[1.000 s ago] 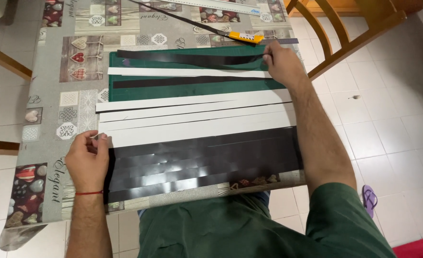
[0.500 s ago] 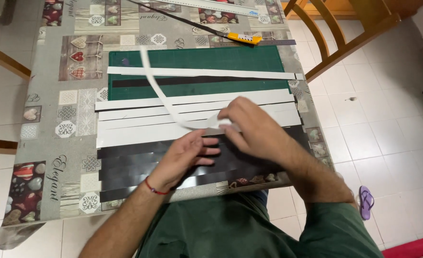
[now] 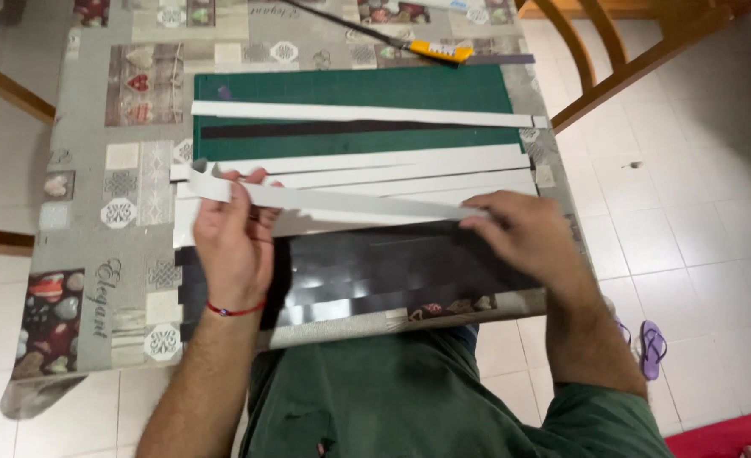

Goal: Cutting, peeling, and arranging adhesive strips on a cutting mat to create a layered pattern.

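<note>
Green cutting mat [image 3: 350,89], yellow-handled utility knife [image 3: 440,51], wooden chair [image 3: 638,51], purple flip-flop [image 3: 652,348], patterned tablecloth [image 3: 95,203]

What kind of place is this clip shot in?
Likely a home dining room or kitchen used for crafts: a table under a patterned tablecloth, wooden chairs, a tiled floor with a purple sandal, and a green cutting mat with paper strips.

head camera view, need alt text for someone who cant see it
Seen from above, a person's left hand and right hand hold a long white paper strip flat across a glossy black sheet. More white strips lie on a green cutting mat, with a yellow-handled knife beyond.
</note>
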